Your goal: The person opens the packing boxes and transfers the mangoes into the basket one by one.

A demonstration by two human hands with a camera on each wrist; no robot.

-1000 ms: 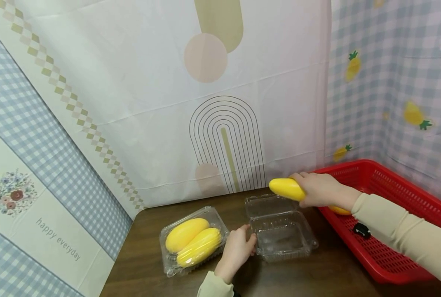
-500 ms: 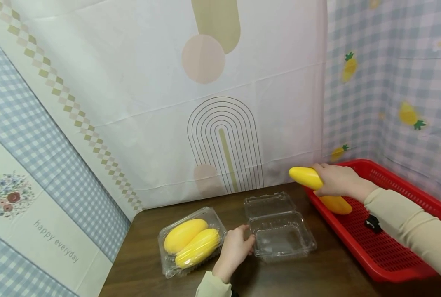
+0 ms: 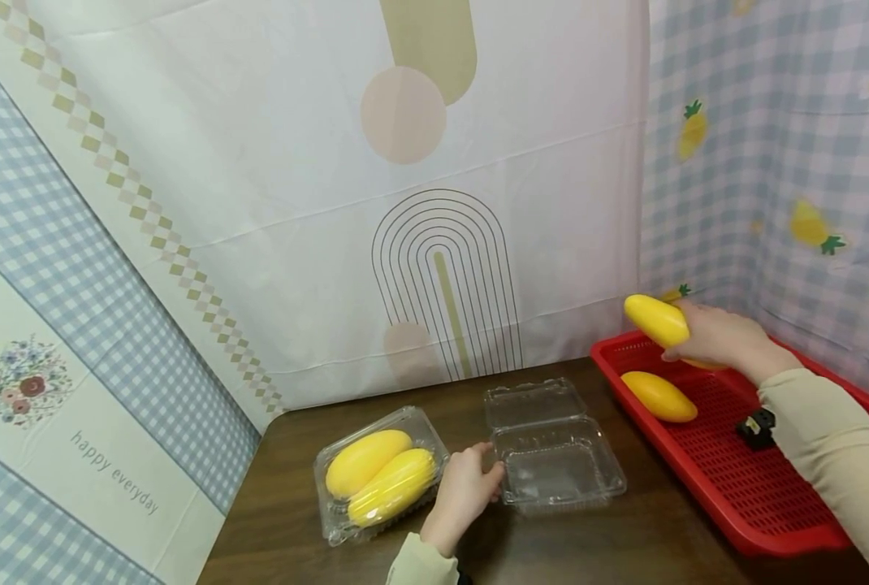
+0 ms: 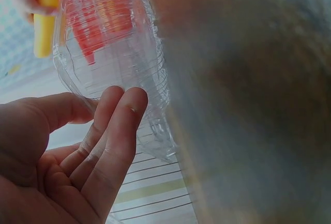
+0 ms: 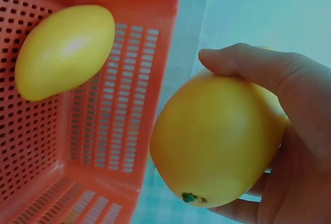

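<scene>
- Head view: right hand (image 3: 719,337) grips a yellow mango (image 3: 656,319), fingers curled round it, held in the air above the far corner of the red basket (image 3: 705,487).
- Right wrist view: same mango (image 5: 217,141) in the palm, thumb over the top, small dark stem end facing down; basket wall (image 5: 139,105) just beside it.
- A second mango (image 3: 659,396) lies loose in the basket, below and apart from the held one; it also shows in the right wrist view (image 5: 64,50), on the mesh floor.
- Small black clip (image 3: 754,427) sits in the basket near the right sleeve.
- Left hand (image 3: 466,491) rests on the tabletop (image 3: 624,544), at the left edge of the open clear box (image 3: 555,455); box is empty, lid flipped back towards the wall.
- Left wrist view: fingers (image 4: 111,146) straight and relaxed, tips against the clear plastic (image 4: 111,53); picture is blurred, so it looks like a light touch and no grip, not certain.
- Closed clear box (image 3: 379,475) just left of the left hand, two yellow mangoes inside, side by side.
- Both boxes on the dark wooden tabletop, the basket to their right, its left rim near the open box.
- Patterned cloth (image 3: 434,203) hangs behind the tabletop.
</scene>
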